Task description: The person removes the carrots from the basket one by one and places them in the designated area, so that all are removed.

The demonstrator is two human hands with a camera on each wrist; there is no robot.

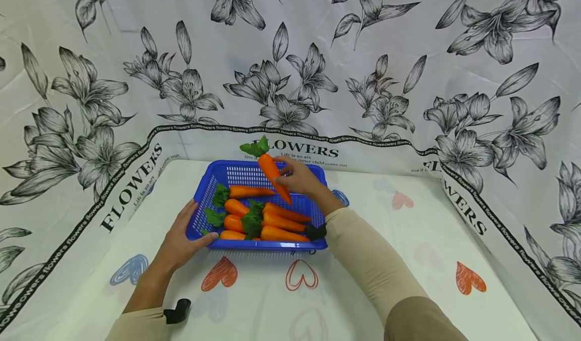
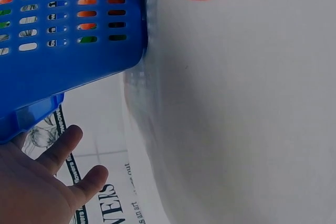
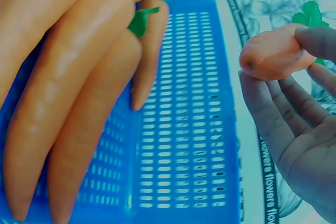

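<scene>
A blue plastic basket [image 1: 268, 244] with slotted walls holds several orange carrots [image 1: 283, 234] with green leafy tops. Above its back part, my right hand [image 1: 297, 176] pinches one carrot [image 1: 269, 168], tilted with its leaves up and its tip down. In the right wrist view, thumb and fingertips close on this carrot [image 3: 273, 53] from opposite sides. At the basket's front left corner, my left hand [image 1: 179, 237] rests with its thumb over the rim and its fingers along the outside. Two fingers [image 2: 65, 142] stick out straight in the left wrist view; the thumb is hidden there.
A white cloth with printed hearts [image 1: 220, 274] covers the table. Behind it and at both sides hangs a curtain [image 1: 290, 89] with black flower drawings. Black devices [image 1: 178, 311] sit at both wrists, the right one near the basket's front right corner.
</scene>
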